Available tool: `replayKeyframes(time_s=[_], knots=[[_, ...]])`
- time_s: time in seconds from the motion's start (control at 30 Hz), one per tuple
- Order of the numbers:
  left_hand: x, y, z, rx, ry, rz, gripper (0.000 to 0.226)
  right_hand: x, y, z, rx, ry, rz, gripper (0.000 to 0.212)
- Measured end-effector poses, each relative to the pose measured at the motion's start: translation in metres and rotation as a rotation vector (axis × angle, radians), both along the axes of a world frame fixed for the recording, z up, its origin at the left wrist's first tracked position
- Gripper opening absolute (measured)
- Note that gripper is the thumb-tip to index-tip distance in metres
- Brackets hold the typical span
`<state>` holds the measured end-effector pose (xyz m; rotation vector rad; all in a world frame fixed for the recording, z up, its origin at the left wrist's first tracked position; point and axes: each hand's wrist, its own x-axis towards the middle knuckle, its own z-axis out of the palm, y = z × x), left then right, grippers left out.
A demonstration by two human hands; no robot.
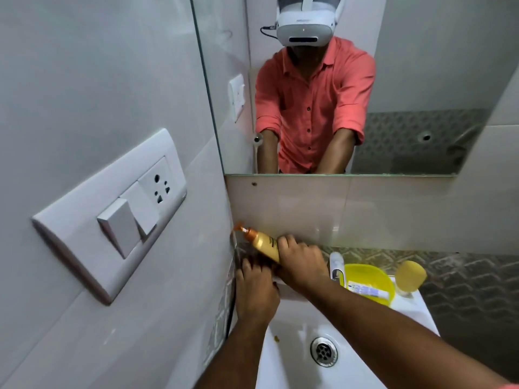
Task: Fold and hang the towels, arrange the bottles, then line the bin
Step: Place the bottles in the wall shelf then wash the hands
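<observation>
A golden pump bottle (262,240) with an orange nozzle leans toward the left wall at the back left corner of the white sink (365,369). My right hand (302,262) is closed around its lower body. My left hand (254,293) lies just below and left of it, fingers bent on something dark that I cannot make out. A yellow-capped jar (410,277) stands at the sink's back right. No towel or bin is in view.
A yellow bowl (377,276) holding a tube (368,291) sits behind the chrome tap (336,266). The drain (323,350) is below. A switch and socket plate (118,214) is on the left wall. A mirror (365,80) hangs above the sink.
</observation>
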<state>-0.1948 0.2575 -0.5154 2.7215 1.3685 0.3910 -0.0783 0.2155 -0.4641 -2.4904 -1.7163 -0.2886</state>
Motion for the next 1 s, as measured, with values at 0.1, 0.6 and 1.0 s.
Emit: replayKeyframes(time_s=[0.1,0.6,1.0], knots=[[0.012,0.006,0.003,-0.009,0.048,-0.055,0.064,-0.002,-0.007,0.017,0.093,0.08,-0.051,0.049],[0.027,-0.005,0.043,0.034,0.268,-0.13,0.048,0.022,-0.089,0.09,0.603,0.548,-0.231,0.042],[0.019,-0.083,0.195,0.152,-0.283,-0.006,0.061,0.05,-0.202,0.209,0.869,0.486,-0.217,0.055]])
